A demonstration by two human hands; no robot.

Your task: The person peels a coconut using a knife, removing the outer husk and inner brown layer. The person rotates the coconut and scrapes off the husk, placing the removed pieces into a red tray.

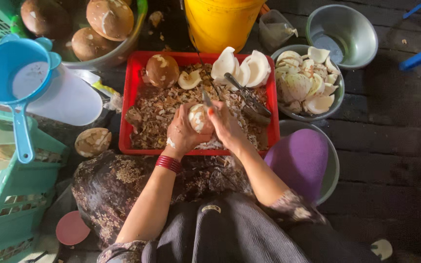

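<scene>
One red plastic tray point(128, 97). Three metal bowls: one with brown whole coconuts point(118, 54), one with white coconut pieces point(338, 92), one empty point(361, 29). One yellow bucket point(220, 22), one blue strainer point(10, 73), one knife point(206, 99).

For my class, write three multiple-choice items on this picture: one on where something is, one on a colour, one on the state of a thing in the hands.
1. Where do the peeled white coconut pieces lie?
A. At the far end of the red tray
B. In the blue strainer
C. On the purple cloth

2. What colour is the tray under the hands?
A. Green
B. Red
C. Yellow

3. What state is the coconut in the left hand?
A. Cracked into halves
B. Fully brown and untouched
C. Partly peeled, pale patches showing

Answers:
1 A: the white pieces rest by the tray's far rim.
2 B: its rim shows bright red around the brown shavings.
3 C: pale flesh shows through the brown skin while the right hand holds a knife against it.
</scene>
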